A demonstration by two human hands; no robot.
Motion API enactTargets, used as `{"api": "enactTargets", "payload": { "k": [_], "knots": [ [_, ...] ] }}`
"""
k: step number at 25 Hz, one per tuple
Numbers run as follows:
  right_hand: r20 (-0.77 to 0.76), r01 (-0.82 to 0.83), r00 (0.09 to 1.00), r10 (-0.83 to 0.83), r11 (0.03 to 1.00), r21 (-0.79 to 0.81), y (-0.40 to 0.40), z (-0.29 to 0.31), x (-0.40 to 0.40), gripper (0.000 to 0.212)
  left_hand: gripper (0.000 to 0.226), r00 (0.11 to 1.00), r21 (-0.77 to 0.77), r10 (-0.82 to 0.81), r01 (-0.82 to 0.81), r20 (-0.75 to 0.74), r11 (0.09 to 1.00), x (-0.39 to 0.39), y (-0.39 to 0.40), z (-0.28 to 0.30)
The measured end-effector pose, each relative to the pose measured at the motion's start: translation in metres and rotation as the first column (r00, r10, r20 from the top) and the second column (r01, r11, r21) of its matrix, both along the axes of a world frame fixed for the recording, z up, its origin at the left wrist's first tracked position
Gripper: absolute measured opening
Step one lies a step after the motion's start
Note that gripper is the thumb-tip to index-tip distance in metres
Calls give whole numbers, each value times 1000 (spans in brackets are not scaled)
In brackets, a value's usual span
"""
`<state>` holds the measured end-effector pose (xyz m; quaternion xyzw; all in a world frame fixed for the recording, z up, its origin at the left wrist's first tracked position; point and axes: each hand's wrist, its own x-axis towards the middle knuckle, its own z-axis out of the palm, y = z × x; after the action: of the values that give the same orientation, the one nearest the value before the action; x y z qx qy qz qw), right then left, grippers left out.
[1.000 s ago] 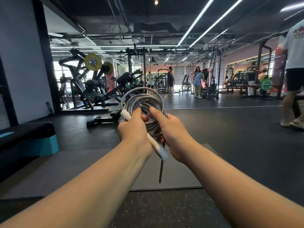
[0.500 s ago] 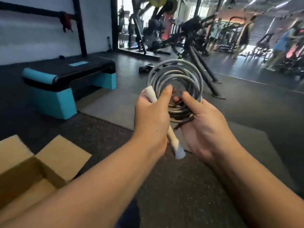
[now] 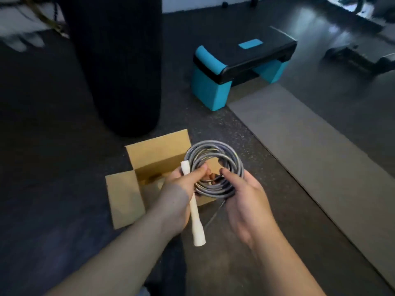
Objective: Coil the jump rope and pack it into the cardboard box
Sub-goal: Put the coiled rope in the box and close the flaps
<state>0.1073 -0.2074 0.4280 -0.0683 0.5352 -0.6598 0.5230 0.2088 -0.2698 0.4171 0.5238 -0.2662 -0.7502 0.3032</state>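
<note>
I hold the coiled grey jump rope (image 3: 230, 163) in both hands, right above the open cardboard box (image 3: 158, 150) that stands on the dark floor. My left hand (image 3: 181, 193) grips the coil's left side together with a white handle (image 3: 195, 218) that points down towards me. My right hand (image 3: 250, 201) pinches the coil's lower right side, thumb through the middle. A short dark end of the rope (image 3: 213, 216) hangs below the coil. The box flaps are folded outwards; my hands hide part of its inside.
A black punching bag (image 3: 115, 60) hangs just behind the box. A blue and black step platform (image 3: 239, 67) stands farther back on the right. A grey floor mat (image 3: 310, 150) stretches along the right side.
My view has swung down and to the left from the gym hall to the floor. The coil, still in both hands, now sits over the open box.
</note>
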Motion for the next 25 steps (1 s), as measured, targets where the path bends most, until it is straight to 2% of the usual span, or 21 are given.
{"api": "enactTargets", "payload": {
  "k": [4,6,9,14,18,21,25],
  "knots": [
    [39,-106,994,103,992,74,-41,-17,28,22,33,998,37,-11,9,54,999,43,-35,-12],
    [19,-139,990,138,984,111,-65,-36,34,25,29,999,31,24,-25,37,999,53,-58,-31],
    [-1,-212,976,217,953,217,-102,-68,35,26,19,990,42,84,-89,113,995,58,-86,-63],
    [-22,-267,955,295,892,366,-177,-147,20,26,22,982,217,92,-127,164,968,50,-147,-136],
    [22,-329,936,352,849,414,-215,-231,14,20,29,967,302,184,-231,176,925,42,-171,-219],
    [117,-403,912,393,804,438,-232,-314,2,26,29,934,290,195,-284,300,914,31,-180,-301],
    [144,-466,876,460,730,500,-248,-410,-10,31,27,857,237,173,-320,486,917,11,-188,-394]
  ]
}}
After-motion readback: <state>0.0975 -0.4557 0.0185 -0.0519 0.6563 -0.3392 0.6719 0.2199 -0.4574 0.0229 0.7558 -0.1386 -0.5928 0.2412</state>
